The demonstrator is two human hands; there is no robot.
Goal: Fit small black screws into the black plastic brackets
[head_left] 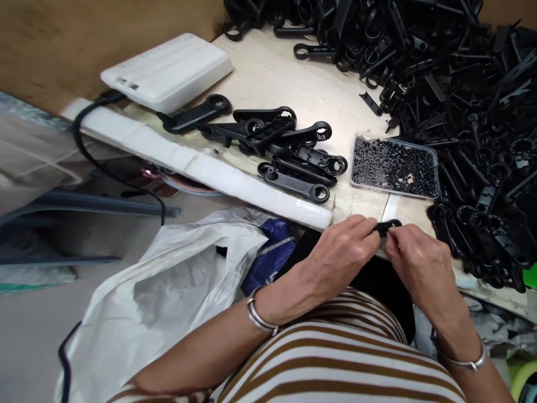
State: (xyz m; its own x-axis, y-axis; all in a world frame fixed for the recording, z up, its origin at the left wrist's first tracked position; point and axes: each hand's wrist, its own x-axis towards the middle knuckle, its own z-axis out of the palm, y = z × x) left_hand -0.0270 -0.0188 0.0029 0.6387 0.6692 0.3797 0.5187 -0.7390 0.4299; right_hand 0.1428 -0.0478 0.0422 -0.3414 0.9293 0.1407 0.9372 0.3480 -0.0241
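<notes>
Pinching a small black part [388, 226] between them, the left hand [342, 252] and right hand [419, 266] worked at the worktop [293, 84] edge; loosened fingers could probably have dropped it toward the white bag [168, 291] below.

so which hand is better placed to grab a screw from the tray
Probably the right hand. It sits almost directly below the clear tray of small dark screws, while the left hand lies further to the left. Both hands pinch the small black part, so the left could keep its grip.
</notes>
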